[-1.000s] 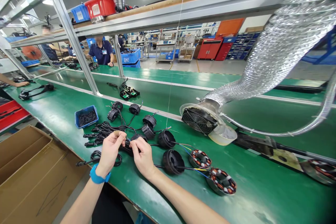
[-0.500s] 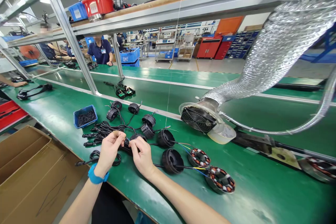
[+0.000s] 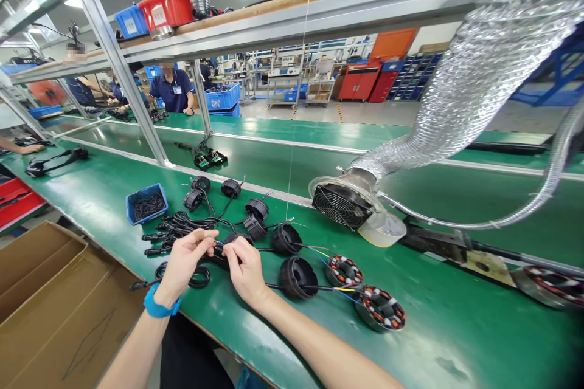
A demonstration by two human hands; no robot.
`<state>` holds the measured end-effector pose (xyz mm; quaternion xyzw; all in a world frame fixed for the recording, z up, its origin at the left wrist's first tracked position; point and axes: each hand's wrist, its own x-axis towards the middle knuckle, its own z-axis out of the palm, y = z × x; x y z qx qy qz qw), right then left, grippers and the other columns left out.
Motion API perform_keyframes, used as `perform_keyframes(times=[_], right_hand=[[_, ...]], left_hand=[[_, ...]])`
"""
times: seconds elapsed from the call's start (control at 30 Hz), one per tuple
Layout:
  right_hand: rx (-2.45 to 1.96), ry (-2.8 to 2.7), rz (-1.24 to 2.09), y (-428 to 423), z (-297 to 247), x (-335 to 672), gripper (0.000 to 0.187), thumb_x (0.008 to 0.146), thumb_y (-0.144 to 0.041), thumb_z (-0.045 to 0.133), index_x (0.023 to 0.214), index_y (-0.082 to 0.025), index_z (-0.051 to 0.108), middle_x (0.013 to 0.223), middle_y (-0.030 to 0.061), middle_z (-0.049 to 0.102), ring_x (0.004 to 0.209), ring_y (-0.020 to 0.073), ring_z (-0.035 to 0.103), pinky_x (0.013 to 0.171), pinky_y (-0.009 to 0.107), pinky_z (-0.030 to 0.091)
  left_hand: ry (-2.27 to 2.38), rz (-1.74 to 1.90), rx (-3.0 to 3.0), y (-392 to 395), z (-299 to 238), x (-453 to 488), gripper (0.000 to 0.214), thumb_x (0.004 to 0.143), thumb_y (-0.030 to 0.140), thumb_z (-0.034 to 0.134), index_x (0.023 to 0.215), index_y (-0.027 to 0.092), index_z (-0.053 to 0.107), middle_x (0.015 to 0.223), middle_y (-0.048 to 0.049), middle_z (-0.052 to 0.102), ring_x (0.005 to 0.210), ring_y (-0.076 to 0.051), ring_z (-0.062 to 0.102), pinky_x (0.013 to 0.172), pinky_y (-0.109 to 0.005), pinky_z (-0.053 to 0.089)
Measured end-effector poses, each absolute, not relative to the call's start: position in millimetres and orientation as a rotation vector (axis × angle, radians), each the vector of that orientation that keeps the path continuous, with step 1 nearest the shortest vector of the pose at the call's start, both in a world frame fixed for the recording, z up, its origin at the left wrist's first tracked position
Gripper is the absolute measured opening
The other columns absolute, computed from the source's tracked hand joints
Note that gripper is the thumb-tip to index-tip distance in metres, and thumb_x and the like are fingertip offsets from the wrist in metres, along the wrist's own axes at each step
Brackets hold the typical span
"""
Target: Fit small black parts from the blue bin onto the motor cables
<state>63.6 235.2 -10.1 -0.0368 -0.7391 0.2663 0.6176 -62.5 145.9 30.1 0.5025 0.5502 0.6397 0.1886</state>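
Note:
My left hand [image 3: 190, 260], with a blue band on the wrist, is closed in a pinch on thin wires [image 3: 218, 243]. Opposite it, a short gap away, my right hand [image 3: 245, 267] pinches the same wires, its fingertips partly hidden. Behind and left of both hands lies a bundle of black cables [image 3: 185, 222] with plug ends. A coiled black cable [image 3: 199, 278] is by my left wrist. Round black plastic housings [image 3: 298, 278] lie beyond and right of my hands. Coloured wires run from two of them to two copper-wound stators [image 3: 381, 309].
A blue bin [image 3: 146, 203] of small black parts stands at left. A fume extractor [image 3: 342, 203] with a foil duct [image 3: 493, 67] hangs over the bench at right. A cardboard box [image 3: 41, 310] is below the bench edge. Co-workers [image 3: 173, 90] are across the bench.
My left hand has moved slightly left and its wrist has turned, so the gap between my hands is a bit wider. My right hand stays nearly in place.

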Motion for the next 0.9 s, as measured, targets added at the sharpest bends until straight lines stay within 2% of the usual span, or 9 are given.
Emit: perform_keyframes(times=[0.1, 0.27, 0.63, 0.77, 0.9], right_hand=[[-0.083, -1.701, 0.604, 235, -9, 64, 0.021, 0.094, -0.016, 0.049, 0.075, -0.013, 0.056, 0.072, 0.0014, 0.051, 0.07, 0.0088, 0.046, 0.065, 0.025, 0.032], [-0.077, -1.698, 0.596, 235, -8, 64, 0.022, 0.094, -0.017, 0.049, 0.074, -0.013, 0.055, 0.072, 0.0015, 0.051, 0.069, 0.0089, 0.046, 0.065, 0.025, 0.032], [-0.087, -1.696, 0.611, 234, -6, 65, 0.025, 0.095, -0.02, 0.049, 0.072, -0.013, 0.055, 0.07, 0.0013, 0.05, 0.068, 0.0086, 0.045, 0.064, 0.025, 0.032], [-0.105, -1.691, 0.566, 234, -5, 65, 0.028, 0.095, -0.021, 0.048, 0.07, -0.012, 0.056, 0.068, 0.0022, 0.049, 0.066, 0.009, 0.045, 0.063, 0.026, 0.032], [-0.079, -1.687, 0.467, 235, -5, 64, 0.032, 0.093, -0.023, 0.049, 0.064, -0.011, 0.055, 0.064, 0.002, 0.046, 0.061, 0.0085, 0.042, 0.059, 0.026, 0.029]], left_hand=[[1.506, 1.872, 1.462, 146, 37, -62, 0.049, 0.082, 0.038, 0.069, 0.122, 0.011, 0.059, 0.088, -0.0049, 0.057, 0.077, -0.008, 0.055, 0.075, -0.021, 0.048], [1.505, 1.759, 1.617, 144, 41, -60, 0.049, 0.085, 0.035, 0.067, 0.126, 0.011, 0.055, 0.098, -0.0079, 0.058, 0.093, -0.011, 0.057, 0.087, -0.023, 0.05], [1.56, 1.647, 1.752, 142, 49, -67, 0.049, 0.087, 0.034, 0.064, 0.13, 0.012, 0.05, 0.096, -0.0063, 0.056, 0.09, -0.009, 0.055, 0.086, -0.021, 0.048], [1.654, 1.522, 1.808, 139, 48, -69, 0.05, 0.087, 0.039, 0.063, 0.129, 0.013, 0.053, 0.096, -0.0056, 0.059, 0.091, -0.01, 0.057, 0.087, -0.02, 0.048], [1.91, 1.368, 1.86, 139, 50, -76, 0.06, 0.082, 0.051, 0.064, 0.127, 0.012, 0.06, 0.094, -0.0052, 0.063, 0.084, -0.009, 0.059, 0.08, -0.014, 0.048]])
